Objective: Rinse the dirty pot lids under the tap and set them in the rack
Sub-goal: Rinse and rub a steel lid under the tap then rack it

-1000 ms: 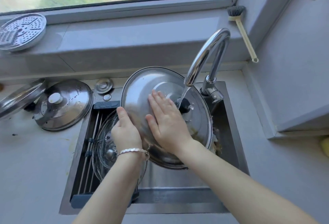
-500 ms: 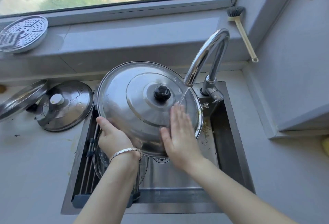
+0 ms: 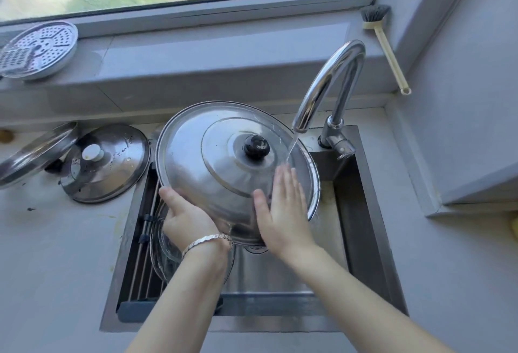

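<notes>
A large steel pot lid (image 3: 213,165) with a black knob (image 3: 256,147) is tilted over the sink, its top side facing me. My left hand (image 3: 186,216) grips its lower left rim. My right hand (image 3: 283,209) lies flat on its right side with fingers spread, just below the thin water stream from the chrome tap (image 3: 329,86). A glass lid (image 3: 165,251) rests on the roll-up rack (image 3: 141,251) across the sink's left part, partly hidden by my left arm.
Two more steel lids lie on the counter at left: one with a white knob (image 3: 105,163), one tilted (image 3: 33,153) at the edge. A perforated steamer plate (image 3: 37,50) sits on the windowsill. A dish brush (image 3: 385,44) leans in the right corner. The sink basin (image 3: 356,229) is stained.
The lid has been turned from its inside facing me to its knob side facing me and shifted left. My right hand slid from the lid's centre to its right side.
</notes>
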A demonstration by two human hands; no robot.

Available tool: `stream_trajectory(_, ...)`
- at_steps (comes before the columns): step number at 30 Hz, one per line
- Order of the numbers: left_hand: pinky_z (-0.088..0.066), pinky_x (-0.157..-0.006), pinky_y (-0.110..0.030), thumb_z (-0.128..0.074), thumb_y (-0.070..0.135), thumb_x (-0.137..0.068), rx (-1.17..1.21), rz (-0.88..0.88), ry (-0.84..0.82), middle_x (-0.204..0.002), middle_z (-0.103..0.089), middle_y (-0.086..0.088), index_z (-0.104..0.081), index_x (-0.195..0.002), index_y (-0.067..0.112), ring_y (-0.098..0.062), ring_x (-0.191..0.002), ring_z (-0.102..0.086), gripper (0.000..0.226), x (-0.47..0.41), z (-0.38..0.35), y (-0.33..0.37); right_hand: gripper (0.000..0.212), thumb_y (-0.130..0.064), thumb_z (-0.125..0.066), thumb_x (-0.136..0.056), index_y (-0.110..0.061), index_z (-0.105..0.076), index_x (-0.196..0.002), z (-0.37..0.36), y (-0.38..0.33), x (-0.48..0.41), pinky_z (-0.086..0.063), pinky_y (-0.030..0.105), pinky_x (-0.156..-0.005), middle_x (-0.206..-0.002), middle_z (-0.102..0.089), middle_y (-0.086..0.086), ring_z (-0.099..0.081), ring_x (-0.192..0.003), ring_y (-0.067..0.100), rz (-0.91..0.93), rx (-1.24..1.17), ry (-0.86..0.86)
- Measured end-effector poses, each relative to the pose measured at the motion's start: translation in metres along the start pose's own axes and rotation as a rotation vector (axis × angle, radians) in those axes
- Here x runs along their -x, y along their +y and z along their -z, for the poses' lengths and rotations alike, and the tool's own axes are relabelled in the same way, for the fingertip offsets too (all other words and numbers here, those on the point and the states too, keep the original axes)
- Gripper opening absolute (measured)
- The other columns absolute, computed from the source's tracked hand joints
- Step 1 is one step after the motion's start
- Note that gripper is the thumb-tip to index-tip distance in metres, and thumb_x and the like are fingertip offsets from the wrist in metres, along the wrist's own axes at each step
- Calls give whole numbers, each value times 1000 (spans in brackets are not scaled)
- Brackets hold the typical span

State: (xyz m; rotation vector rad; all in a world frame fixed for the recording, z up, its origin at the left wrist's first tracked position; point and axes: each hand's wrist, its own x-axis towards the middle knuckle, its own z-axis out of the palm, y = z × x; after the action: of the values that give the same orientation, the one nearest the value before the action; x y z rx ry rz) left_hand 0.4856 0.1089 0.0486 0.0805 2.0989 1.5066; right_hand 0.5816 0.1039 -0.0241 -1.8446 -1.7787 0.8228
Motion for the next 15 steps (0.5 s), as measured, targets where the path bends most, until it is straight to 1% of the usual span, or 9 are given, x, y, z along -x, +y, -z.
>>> stream_trajectory(2,-44,-67,-26,-36,55,-90,-6,7,6,-78,-64,4,-62,-78,20,-20,-77,-57,45,3,3,-5,69,-47,-23,-97,-6,0,-147,16,9,-24,11,28,-115,-157,8,9,11,-144,16,-204,-72,-21)
stream_trajectory(4,-39,-65,-23,-36,54,-91,-17,-7,28,-80,-62,1,-60,-75,21,-21,-78,-55,44,7,7,-8,67,-43,-23,-98,-4,-1,-147,22,12,-30,8,32,-116,-157,7,13,10,-144,19,-309,-84,-16)
stream_trajectory(5,-37,-63,-20,-35,54,-91,-9,-10,37,-81,-61,1,-62,-79,19,-20,-79,-54,45,8,7,-8,67,-45,-20,-98,-5,0,-147,19,9,-25,10,33,-116,-156,9,12,12,-144,19,-283,-34,-11)
stream_trajectory(6,-36,-62,-18,-34,53,-92,4,-9,40,-85,-61,0,-65,-86,17,-19,-80,-54,48,9,6,-8,67,-47,-15,-96,-7,1,-147,13,1,-15,13,32,-115,-155,13,8,16,-143,17,-193,32,-5)
stream_trajectory(8,-34,-59,-15,-33,52,-93,27,-5,43,-90,-60,-1,-66,-101,10,-19,-83,-53,53,10,3,-7,71,-51,-7,-89,-11,0,-148,1,-14,9,19,29,-111,-149,20,-1,22,-138,10,63,86,11)
stream_trajectory(9,-34,-58,-14,-33,51,-93,35,1,50,-91,-59,-1,-65,-104,9,-19,-83,-53,54,10,2,-6,74,-52,-5,-86,-12,-1,-148,-2,-17,15,20,28,-110,-147,21,-3,23,-136,7,143,89,9)
stream_trajectory(12,-35,-62,-14,-32,51,-93,34,-3,50,-91,-60,0,-65,-106,9,-18,-84,-53,55,12,2,-7,77,-55,-5,-81,-19,-3,-148,-1,-12,17,20,25,-110,-147,20,-9,20,-138,4,170,68,19)
stream_trajectory(14,-36,-66,-16,-31,52,-93,29,-15,38,-92,-62,0,-65,-105,9,-19,-84,-54,56,14,3,-7,75,-55,-11,-82,-20,-6,-148,-2,-13,16,17,23,-111,-148,15,-12,14,-139,1,159,12,53)
stream_trajectory(15,-37,-64,-15,-31,52,-93,18,-18,37,-90,-62,-1,-66,-102,8,-21,-83,-55,56,14,4,-7,73,-54,-15,-84,-20,-8,-148,-2,-12,12,15,22,-112,-147,13,-13,12,-139,0,129,-20,81)
